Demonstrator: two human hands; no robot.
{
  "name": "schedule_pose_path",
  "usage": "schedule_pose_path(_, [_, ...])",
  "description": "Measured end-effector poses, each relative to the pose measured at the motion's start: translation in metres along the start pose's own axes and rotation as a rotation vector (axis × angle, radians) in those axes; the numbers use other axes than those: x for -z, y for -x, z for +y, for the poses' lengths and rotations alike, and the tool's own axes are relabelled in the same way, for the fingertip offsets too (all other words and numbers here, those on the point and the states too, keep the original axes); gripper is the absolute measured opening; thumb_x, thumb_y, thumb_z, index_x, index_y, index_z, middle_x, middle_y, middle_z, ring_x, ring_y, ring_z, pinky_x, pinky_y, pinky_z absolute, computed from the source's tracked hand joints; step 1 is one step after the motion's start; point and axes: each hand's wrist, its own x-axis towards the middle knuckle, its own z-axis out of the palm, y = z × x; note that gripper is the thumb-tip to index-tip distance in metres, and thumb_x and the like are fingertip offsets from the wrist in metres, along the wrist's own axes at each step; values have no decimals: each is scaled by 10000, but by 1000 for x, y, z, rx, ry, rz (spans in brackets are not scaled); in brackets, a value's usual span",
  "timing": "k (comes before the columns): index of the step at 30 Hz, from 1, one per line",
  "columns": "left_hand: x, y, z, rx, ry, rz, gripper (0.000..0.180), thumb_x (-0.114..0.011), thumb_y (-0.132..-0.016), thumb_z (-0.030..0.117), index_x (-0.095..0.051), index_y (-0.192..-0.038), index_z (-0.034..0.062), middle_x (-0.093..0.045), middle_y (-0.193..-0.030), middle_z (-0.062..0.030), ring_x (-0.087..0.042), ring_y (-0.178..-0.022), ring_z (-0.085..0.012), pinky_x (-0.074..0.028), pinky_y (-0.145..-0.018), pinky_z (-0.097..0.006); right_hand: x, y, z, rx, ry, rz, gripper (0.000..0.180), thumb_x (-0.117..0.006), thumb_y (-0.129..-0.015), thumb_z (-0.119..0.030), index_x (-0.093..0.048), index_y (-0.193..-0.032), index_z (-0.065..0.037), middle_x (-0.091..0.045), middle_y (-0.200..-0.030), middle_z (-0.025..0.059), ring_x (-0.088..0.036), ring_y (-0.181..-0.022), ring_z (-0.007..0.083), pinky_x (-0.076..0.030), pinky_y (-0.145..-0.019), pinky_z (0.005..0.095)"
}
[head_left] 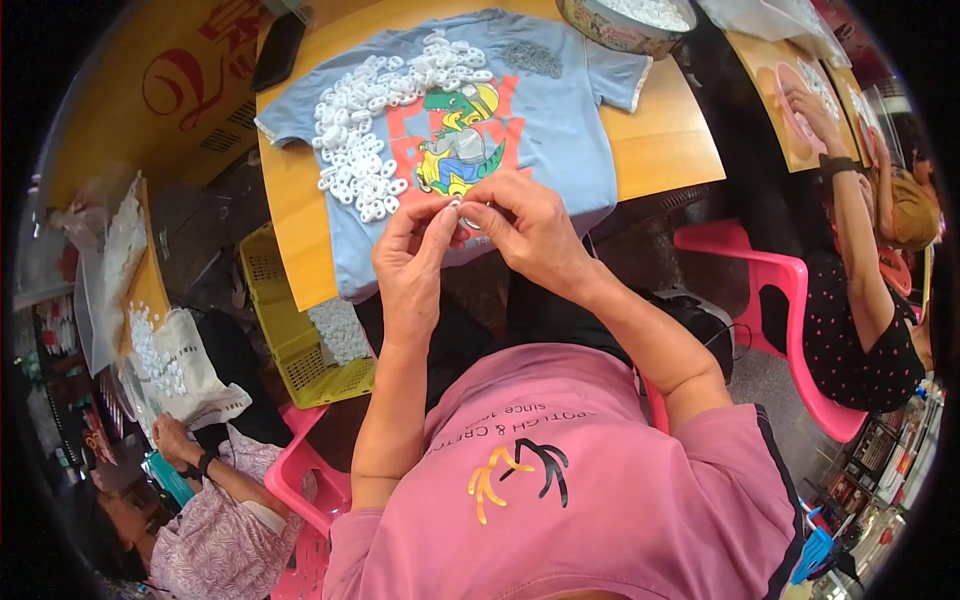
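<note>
Close together over the near edge of the table, my left hand [412, 262] and my right hand [535, 228] meet at the fingertips. Between them they pinch a small white plastic piece [456, 203], mostly covered by the fingers. Beneath lies a light blue T-shirt [572, 140] with a cartoon dinosaur print, spread over the table. A curved heap of white oval plastic pieces with holes [362, 130] rests on its left part. Farther back on the shirt is a small pile of thin grey pieces [533, 58].
A round tin [630, 38] of white pieces stands at the far right, a black phone [279, 50] at the far left. Below the table's left side is a yellow crate [300, 375]. People sit on pink chairs [790, 270] at both sides, working with similar white pieces.
</note>
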Motion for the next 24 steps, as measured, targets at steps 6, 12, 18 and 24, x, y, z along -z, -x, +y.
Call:
schedule_pose_path(6, [8,4,3,12,5,30,143,-610,-940,89,-615,-1041,-11,-664,-892,-67,-618,-769,-108,-492,-685,-240,57,-21,16,38,244,68,105,-661,-865,-76,-663,-930,8,-640,-839,83,-583,-686,174,-458,-617,277])
schedule_pose_path(12, [11,3,4,0,-32,6,145,-607,-943,97,-611,-1034,-15,-672,-904,-82,-623,-769,-114,-497,-684,-248,84,-48,30,-57,602,-103,161,-675,-853,-160,-665,-932,-21,-656,-876,107,-626,-735,230,-489,-661,340])
schedule_pose_path(18, [10,4,8,-17,-54,-13,138,-610,-940,96,-616,-1024,-14,-673,-902,-74,-616,-765,-98,-493,-678,-242,81,-68,27,-72,763,-297,173,-643,-841,-183,-650,-891,-18,-666,-879,145,-640,-835,328,-486,-742,412])
schedule_pose_path(24, [12,1,13,43,80,-10,145,-611,-935,87,-599,-1040,-13,-677,-911,-111,-625,-710,-122,-490,-642,-235,94,-79,32,-82,697,-374,164,-631,-843,-147,-644,-900,6,-671,-829,135,-649,-762,267,-497,-691,369])
